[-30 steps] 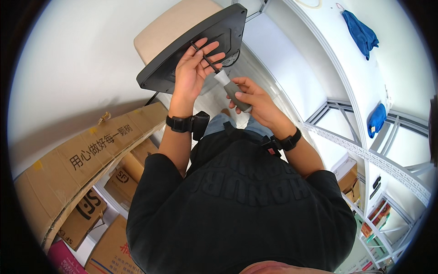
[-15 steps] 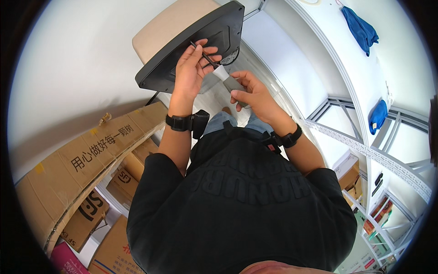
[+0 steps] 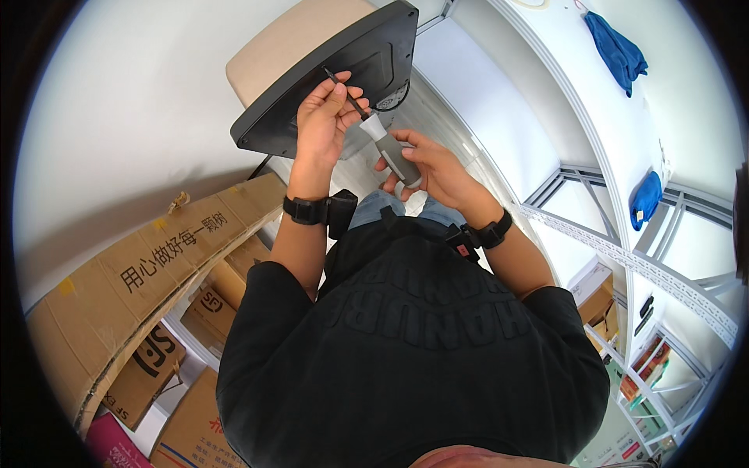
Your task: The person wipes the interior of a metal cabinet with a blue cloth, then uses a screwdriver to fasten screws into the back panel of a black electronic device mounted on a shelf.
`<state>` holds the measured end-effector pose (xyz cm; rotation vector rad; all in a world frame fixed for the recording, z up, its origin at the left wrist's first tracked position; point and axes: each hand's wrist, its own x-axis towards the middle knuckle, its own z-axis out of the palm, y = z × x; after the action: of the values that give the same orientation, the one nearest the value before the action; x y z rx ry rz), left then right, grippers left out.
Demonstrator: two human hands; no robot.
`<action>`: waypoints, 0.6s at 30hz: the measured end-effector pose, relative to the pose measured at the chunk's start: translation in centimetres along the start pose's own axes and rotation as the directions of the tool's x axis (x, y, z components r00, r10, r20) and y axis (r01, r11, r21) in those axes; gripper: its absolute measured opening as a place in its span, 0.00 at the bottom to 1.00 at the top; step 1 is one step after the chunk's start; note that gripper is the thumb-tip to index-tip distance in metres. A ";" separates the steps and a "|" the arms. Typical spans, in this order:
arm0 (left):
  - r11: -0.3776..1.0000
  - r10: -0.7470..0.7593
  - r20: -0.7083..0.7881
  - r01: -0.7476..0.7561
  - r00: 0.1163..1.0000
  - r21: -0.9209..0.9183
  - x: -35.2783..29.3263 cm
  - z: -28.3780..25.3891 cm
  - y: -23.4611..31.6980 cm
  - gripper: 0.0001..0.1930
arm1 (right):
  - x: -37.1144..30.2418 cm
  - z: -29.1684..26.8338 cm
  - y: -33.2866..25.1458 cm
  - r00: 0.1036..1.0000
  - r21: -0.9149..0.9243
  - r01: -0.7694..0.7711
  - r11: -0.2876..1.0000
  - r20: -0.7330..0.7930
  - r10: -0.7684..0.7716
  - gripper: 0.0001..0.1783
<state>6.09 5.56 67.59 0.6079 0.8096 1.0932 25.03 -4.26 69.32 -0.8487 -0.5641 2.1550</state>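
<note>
A screwdriver (image 3: 396, 160) with a grey handle, a pale collar and a dark shaft slants up to the left. Thumb and fingers of my left hand (image 3: 321, 125) pinch its shaft near the tip. My right hand (image 3: 435, 168) curls loosely around the handle, the thumb across it. The shaft's tip meets the black underside panel (image 3: 273, 117) of a beige padded piece (image 3: 289, 47), which looks like a seat or stool. Whether a screw sits at the tip is too small to tell.
A long cardboard box (image 3: 86, 312) lies along the left, with more cartons (image 3: 207, 312) below it. White metal shelving (image 3: 624, 249) stands to the right, with a blue cloth bag (image 3: 616, 51) and a smaller blue pouch (image 3: 646, 199). A dark cable (image 3: 402, 100) hangs beside the panel.
The screwdriver's handle has turned, and my right hand's fingers have loosened and shifted slightly left around it. My left hand has moved a little left, still on the shaft.
</note>
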 end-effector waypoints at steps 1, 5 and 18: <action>1.000 0.002 -0.002 -0.002 1.000 0.005 0.0 0.0 0.0 0.11 | 0.1 0.1 0.1 0.999 -0.056 0.005 0.998 -0.049 -0.008 0.27; 1.000 -0.001 -0.026 0.001 1.000 0.009 -0.3 0.6 0.3 0.11 | 0.0 0.7 0.4 0.984 -0.231 0.009 0.973 -0.173 -0.050 0.27; 0.998 0.036 -0.103 -0.030 0.994 0.063 0.0 0.6 0.1 0.10 | -0.1 1.2 -0.4 0.993 -0.257 -0.006 0.966 -0.118 -0.025 0.31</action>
<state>6.52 5.55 67.99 0.6219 0.9294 1.1407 24.40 -4.24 70.37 -1.1050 -0.7954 2.0325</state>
